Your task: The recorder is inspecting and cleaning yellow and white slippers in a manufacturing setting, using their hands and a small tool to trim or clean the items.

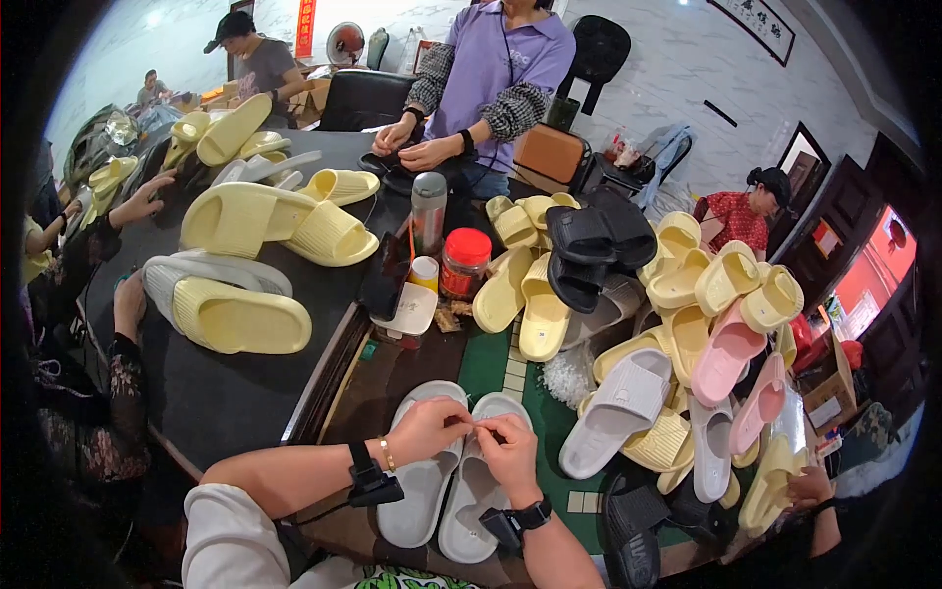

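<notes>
A pair of light grey slide slippers lies side by side on the table in front of me, toes away. Above their straps my left hand and my right hand meet, thumbs and fingertips pinched together. Whatever sits between the fingertips is too small to make out. Both hands partly cover the straps. Right of them rests a grey slide on a heap of yellow slides, with pink slides on top. Black slides lie at the near right.
Ahead stand a red-lidded jar, a steel flask and a white square-lidded box. More yellow slides cover the dark table at left. Across it a person in purple works with their hands; other people sit at both sides.
</notes>
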A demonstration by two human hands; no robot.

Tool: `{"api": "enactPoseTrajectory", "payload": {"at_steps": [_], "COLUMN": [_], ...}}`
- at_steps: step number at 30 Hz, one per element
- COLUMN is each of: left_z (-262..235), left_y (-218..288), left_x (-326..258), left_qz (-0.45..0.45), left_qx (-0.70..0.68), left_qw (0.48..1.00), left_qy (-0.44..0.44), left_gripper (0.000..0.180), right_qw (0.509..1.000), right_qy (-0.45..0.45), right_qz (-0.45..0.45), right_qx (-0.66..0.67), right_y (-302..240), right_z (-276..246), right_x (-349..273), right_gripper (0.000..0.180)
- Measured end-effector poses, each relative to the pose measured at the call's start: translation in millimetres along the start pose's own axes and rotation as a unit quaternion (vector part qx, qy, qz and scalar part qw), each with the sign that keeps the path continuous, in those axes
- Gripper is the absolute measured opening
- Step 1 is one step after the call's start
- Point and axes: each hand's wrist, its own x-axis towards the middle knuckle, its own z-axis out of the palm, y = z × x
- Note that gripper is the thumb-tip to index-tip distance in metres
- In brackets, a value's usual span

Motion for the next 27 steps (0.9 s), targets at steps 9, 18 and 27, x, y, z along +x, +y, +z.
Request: {"api": "enactPoseTrajectory", "payload": {"at_steps": [9, 18, 27], "left_z": [-18, -127, -279], "left_y": [14, 56, -12], "left_x": [12, -18, -105], "left_qz": [0.096, 0.082, -0.072], "left_qx": [-0.01, 0.185, 0.367], "left_qw": [0.99, 0.969, 0.849], "left_qy": [0.107, 0.14, 0.372], "left_gripper": [0.011, 0.052, 0.084], "right_qw": [0.995, 0.983, 0.97], "right_qy": [-0.009, 0.099, 0.179], "right_qz": [0.077, 0.087, 0.056], "right_qx": [0.061, 0.128, 0.153], "right_y": [0, 4, -81], "right_z": [-2, -36, -138], "right_x": [2, 7, -21], "right_gripper": [0.008, 0.009, 0.007]}}
